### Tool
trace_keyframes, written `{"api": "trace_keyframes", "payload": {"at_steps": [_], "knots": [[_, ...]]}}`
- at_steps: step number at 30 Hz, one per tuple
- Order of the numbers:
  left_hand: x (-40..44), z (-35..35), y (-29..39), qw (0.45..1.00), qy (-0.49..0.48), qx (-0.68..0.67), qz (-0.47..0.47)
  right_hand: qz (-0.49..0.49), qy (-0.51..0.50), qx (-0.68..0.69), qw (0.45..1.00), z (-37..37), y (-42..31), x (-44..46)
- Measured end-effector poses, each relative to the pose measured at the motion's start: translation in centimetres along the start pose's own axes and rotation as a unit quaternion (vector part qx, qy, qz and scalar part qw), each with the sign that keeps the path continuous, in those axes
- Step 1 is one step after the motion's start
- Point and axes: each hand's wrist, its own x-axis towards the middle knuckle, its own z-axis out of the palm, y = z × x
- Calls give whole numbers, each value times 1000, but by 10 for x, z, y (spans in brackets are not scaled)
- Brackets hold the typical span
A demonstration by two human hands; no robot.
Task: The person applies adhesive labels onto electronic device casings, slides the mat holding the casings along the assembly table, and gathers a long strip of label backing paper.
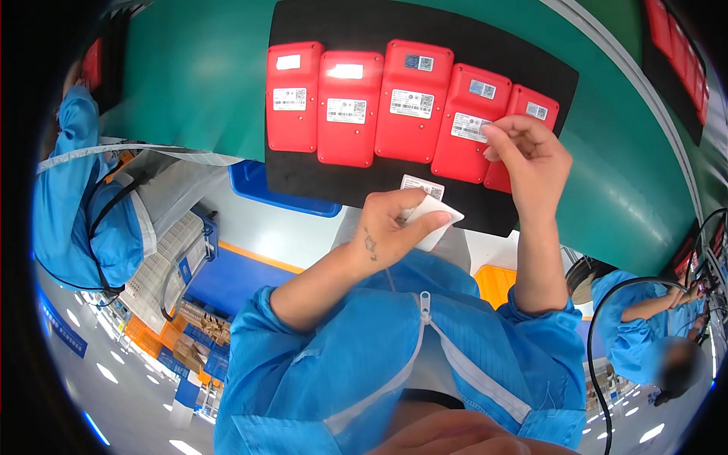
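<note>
Several red devices [414, 136] lie in a row on a black mat [364, 182], each with white labels on its back. My left hand [398, 224] is closed on folded white label sheets [431, 220], just below the row; a printed label [422, 186] shows at their top edge. Over the two rightmost devices is my right hand [527, 155], thumb and index finger pinched beside the label [470, 127] of the second device from the right. Whatever those fingertips hold, if anything, is too small to make out.
The mat lies on a green table [197, 83]. Below its edge are a blue tray [284, 193] and an orange bin [495, 284]. People in blue stand at the left [114, 220] and lower right [633, 326]. A black cable [591, 356] hangs at the right.
</note>
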Motion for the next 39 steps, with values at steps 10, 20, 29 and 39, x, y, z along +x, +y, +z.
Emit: {"api": "trace_keyframes", "payload": {"at_steps": [10, 20, 29, 39], "knots": [[7, 7, 5, 991, 6, -118, -64, 32, -12, -74, 997, -3, 1, 5], [9, 18, 6, 986, 42, -143, -81, -133, -8, -338, 931, -4, 1, 6], [12, 36, 8, 978, 93, -168, -80, 77, -197, 152, 966, -25, 14, -36], [23, 63, 11, 992, 12, -79, -100, -10, 19, 10, 1000, -64, 12, 0]]}}
